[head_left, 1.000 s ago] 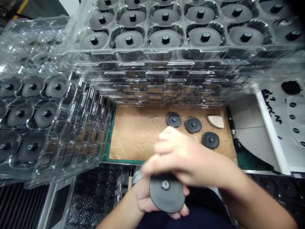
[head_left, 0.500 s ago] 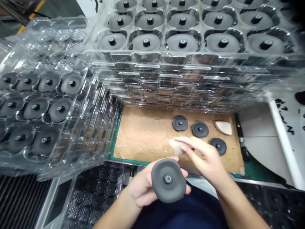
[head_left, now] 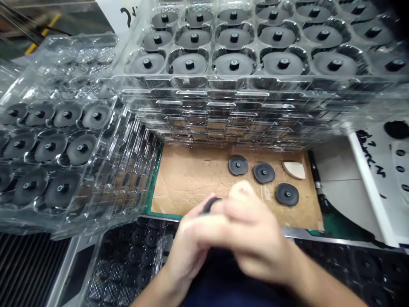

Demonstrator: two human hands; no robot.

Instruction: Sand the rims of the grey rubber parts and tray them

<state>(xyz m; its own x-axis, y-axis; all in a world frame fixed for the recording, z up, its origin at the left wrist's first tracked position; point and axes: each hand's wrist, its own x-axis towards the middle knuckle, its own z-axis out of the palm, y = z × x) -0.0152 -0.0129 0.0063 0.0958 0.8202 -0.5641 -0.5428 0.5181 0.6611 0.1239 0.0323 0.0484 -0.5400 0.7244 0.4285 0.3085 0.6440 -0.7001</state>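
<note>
My left hand [head_left: 188,243] is closed round a dark grey disc [head_left: 210,205], which is tilted so that only a small part of its edge shows. Crossing in front of it is my right hand [head_left: 246,230], blurred, with its fingers curled against the disc. The pale thin piece that the right hand pinched a moment ago is hidden behind the fingers. Beyond the hands, a disc with a central stud [head_left: 238,165], a second disc [head_left: 264,172] and a third disc [head_left: 287,194] lie stud up on a cardboard sheet [head_left: 185,179].
A pale wedge-shaped piece [head_left: 294,169] lies at the cardboard's right. Tall stacked clear plastic trays [head_left: 204,81] full of discs stand at the back. More stacked trays [head_left: 96,179] stand at the left. A white panel edge [head_left: 367,183] rises at the right. Trays of smaller dark parts [head_left: 128,256] sit below.
My right hand has moved left and down onto the disc in my left hand. The disc has turned from face-up to nearly edge-on. The view has shifted slightly.
</note>
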